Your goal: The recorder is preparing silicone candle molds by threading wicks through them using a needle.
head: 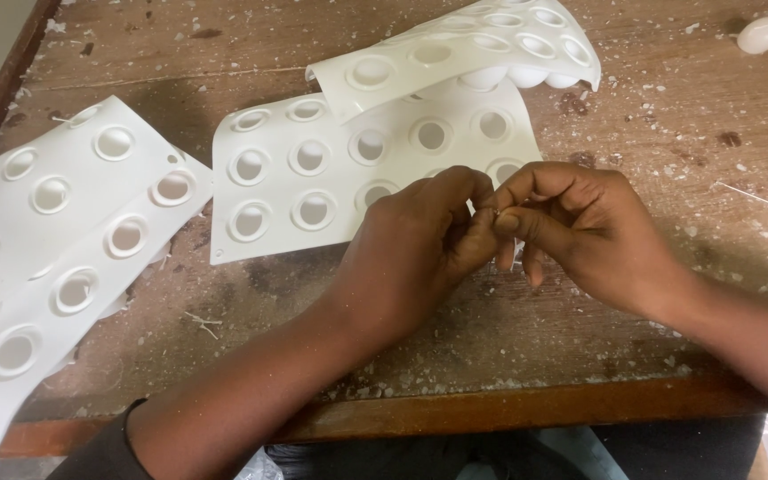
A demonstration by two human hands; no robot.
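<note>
My left hand (420, 249) and my right hand (584, 227) meet fingertip to fingertip above the wooden table (526, 356). Together they pinch a thin white string (491, 212), of which only a short piece shows between the fingers. Just beyond the hands lies a white silicone mould sheet (313, 169) with round cavities. A second mould sheet (455, 53) rests tilted on its far edge, with white rounded pieces showing under its right end.
Two more white mould sheets (55, 240) overlap at the left, reaching past the table's front edge. A white egg-shaped piece (761, 36) lies at the far right. White crumbs and thin string scraps (199, 322) litter the worn tabletop.
</note>
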